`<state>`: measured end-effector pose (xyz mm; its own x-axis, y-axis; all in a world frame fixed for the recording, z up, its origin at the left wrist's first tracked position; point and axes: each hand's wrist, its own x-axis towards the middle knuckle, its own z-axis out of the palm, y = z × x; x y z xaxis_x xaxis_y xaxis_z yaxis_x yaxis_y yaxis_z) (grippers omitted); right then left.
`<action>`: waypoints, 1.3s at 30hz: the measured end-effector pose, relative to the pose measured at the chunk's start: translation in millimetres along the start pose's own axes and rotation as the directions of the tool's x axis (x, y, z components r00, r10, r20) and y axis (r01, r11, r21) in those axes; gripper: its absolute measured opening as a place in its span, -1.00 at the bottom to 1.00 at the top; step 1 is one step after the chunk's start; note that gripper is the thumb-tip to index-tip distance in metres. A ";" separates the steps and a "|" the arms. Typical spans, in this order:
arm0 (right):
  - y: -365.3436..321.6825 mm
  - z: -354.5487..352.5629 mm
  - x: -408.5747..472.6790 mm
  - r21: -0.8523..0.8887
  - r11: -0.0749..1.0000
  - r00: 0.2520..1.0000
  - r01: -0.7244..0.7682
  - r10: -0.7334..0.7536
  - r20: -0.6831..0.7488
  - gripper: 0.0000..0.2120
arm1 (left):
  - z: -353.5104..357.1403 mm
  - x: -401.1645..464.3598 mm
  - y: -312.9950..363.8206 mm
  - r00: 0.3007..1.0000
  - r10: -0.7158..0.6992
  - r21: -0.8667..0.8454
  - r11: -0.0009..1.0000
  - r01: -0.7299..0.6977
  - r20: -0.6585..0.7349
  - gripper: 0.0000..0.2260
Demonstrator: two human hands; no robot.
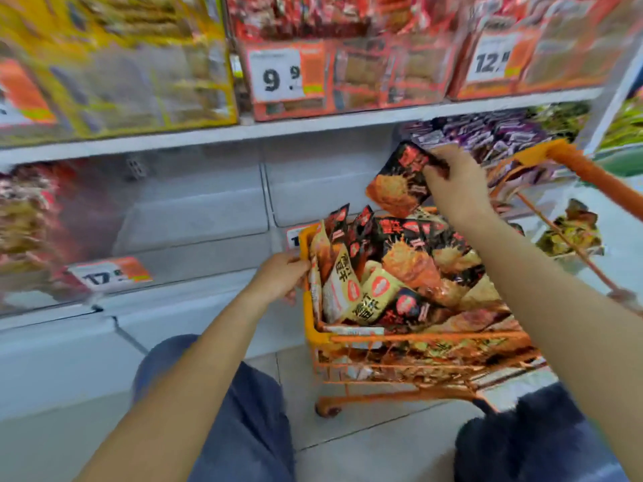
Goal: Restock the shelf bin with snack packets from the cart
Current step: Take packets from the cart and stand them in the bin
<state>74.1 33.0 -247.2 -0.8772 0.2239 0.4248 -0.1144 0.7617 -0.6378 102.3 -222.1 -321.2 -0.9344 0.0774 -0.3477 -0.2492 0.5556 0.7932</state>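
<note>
An orange wire cart (315, 337) stands on the floor before the shelves, piled with black-and-orange and cream snack packets (400, 269). My right hand (455, 184) pinches one black-and-orange packet (400, 182) by its top edge and holds it above the cart. My left hand (282, 274) grips the cart's near-left rim. Two clear shelf bins (195, 207) on the lower shelf, left of and behind the cart, look bare inside.
Upper shelf holds yellow boxes (114, 64) and orange boxes (348, 74) with price tags. A bin of red packets (31, 220) sits at lower left, purple packets (487, 137) at right. The cart's orange handle (591, 172) rises at right. My knees are below.
</note>
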 end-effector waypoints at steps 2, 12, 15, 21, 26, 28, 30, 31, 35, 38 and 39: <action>-12.1 5.6 -8.3 0.066 0.997 0.999 0.042 -0.042 0.012 -0.78 | -7.1 -2.1 -5.1 1.000 -0.021 0.009 1.000 0.022 -0.009 -0.84; -63.3 47.5 11.7 0.389 0.921 0.998 0.012 -0.036 0.055 -0.89 | -69.6 -0.1 -37.7 0.979 -0.108 0.169 0.983 0.078 0.174 -0.78; -73.0 64.1 10.5 0.486 0.872 0.993 -0.053 -0.005 0.118 -0.90 | -81.9 -8.1 -47.6 0.975 -0.121 0.163 0.982 0.091 0.186 -0.80; -100.1 79.0 -11.7 0.660 0.713 0.953 -0.236 0.038 0.300 -0.90 | -117.4 -23.3 -64.3 0.962 -0.202 0.267 0.952 0.149 0.183 -0.77; -111.9 78.4 -15.3 0.706 0.660 0.944 -0.256 0.015 0.329 -0.91 | -153.3 -31.0 -48.1 0.984 -0.175 0.432 0.890 0.144 0.033 -0.81; -118.8 84.0 -12.4 0.728 0.629 0.938 -0.274 0.007 0.347 -0.90 | -162.4 -25.3 -26.3 0.969 0.071 0.201 0.979 -0.023 -0.237 -0.81; -127.7 96.7 -7.9 0.717 0.624 0.919 -0.310 0.003 0.395 -0.93 | -159.2 -25.9 2.2 0.966 0.170 -0.159 0.966 -0.202 -0.194 -0.75; -133.7 104.7 -6.2 0.698 0.634 0.901 -0.333 -0.004 0.433 -0.94 | -153.7 -23.4 12.1 0.971 0.206 -0.252 0.940 -0.230 -0.120 -0.72; -143.0 144.2 4.2 0.623 0.657 0.818 -0.424 -0.017 0.576 -0.91 | -136.8 12.1 8.9 0.978 0.162 -0.367 0.908 -0.201 -0.132 -0.84; -125.6 173.4 16.8 0.446 0.874 0.931 -0.191 0.018 0.365 -0.86 | -156.0 43.4 -12.2 0.995 -0.024 -0.544 0.838 -0.031 -0.095 -0.90; -118.3 182.5 22.2 0.352 0.929 0.954 -0.112 0.001 0.300 -0.83 | -165.2 54.6 -19.3 0.995 -0.058 -0.577 0.817 -0.002 -0.086 -0.89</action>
<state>-17.0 -163.1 -279.6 -0.9767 0.0324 0.2120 -0.1725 0.4686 -0.8664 14.0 -365.4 -272.9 -0.9368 -0.0260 -0.3490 -0.3484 -0.0240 0.9370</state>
